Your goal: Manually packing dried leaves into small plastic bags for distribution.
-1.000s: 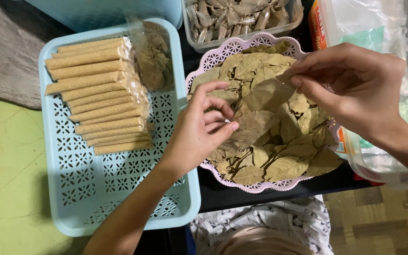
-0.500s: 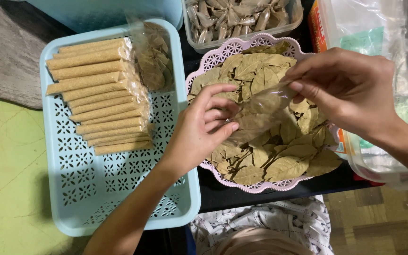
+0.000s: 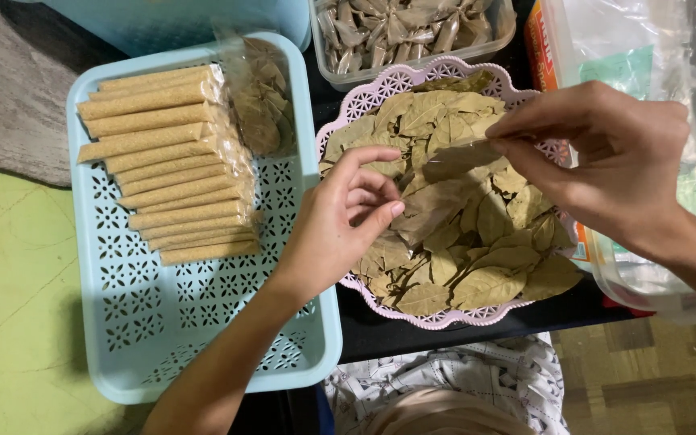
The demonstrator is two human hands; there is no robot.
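Clear plastic bag (image 3: 445,173) w/ dried leaves inside, stretched between both hands over pink scalloped basket (image 3: 412,79) of dried bay leaves (image 3: 485,242). Left hand (image 3: 340,221) pinches bag's lower end, right hand (image 3: 606,153) pinches upper end. Blue tray (image 3: 203,322) to the left holds tan packed sticks (image 3: 167,161) & a leaf packet (image 3: 261,97). Far: clear tub (image 3: 412,28) of wrapped pieces.

Dry, matt, papery leaves (image 3: 477,242) fill the pink perforated plastic basket (image 3: 412,80); a thin, glossy clear film bag (image 3: 445,173) lies over them. Left of the basket, the blue plastic tray (image 3: 163,322) is smooth with lattice cut-outs, holding grainy tan sticks (image 3: 163,161) in glossy wrap.
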